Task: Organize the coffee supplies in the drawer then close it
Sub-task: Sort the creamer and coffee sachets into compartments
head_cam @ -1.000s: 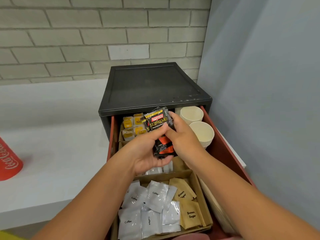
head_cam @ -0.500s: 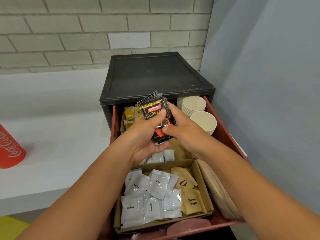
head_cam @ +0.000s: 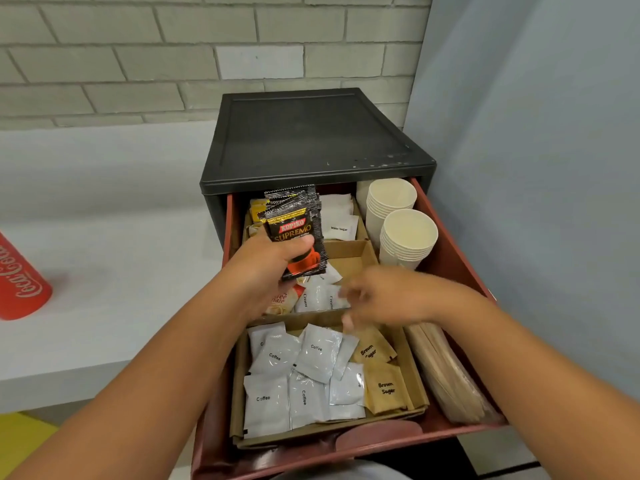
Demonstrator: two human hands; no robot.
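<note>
The red drawer (head_cam: 446, 251) of a black cabinet (head_cam: 311, 140) stands pulled out. My left hand (head_cam: 266, 268) grips a stack of black Kopiko Supremo sachets (head_cam: 296, 230) upright above the drawer's middle section. My right hand (head_cam: 377, 299), blurred and holding nothing, hovers with loosely bent fingers over the cardboard divider, apart from the stack. Silver coffee packets (head_cam: 294, 379) and brown sugar packets (head_cam: 381, 379) lie in the near cardboard tray. Creamer packets (head_cam: 311, 296) sit under my hands. White sugar packets (head_cam: 339, 216) and yellow tea packets (head_cam: 258, 209) fill the far section.
Two stacks of paper cups (head_cam: 405, 237) stand at the drawer's back right. Wooden stirrers (head_cam: 446, 372) lie along its right side. A grey wall (head_cam: 540, 168) is close on the right. A red Coca-Cola item (head_cam: 17, 282) sits on the white counter (head_cam: 104, 289) at left.
My right hand let go of the sachet stack and dropped down and toward me. My left hand alone keeps the stack, now showing more of the far section.
</note>
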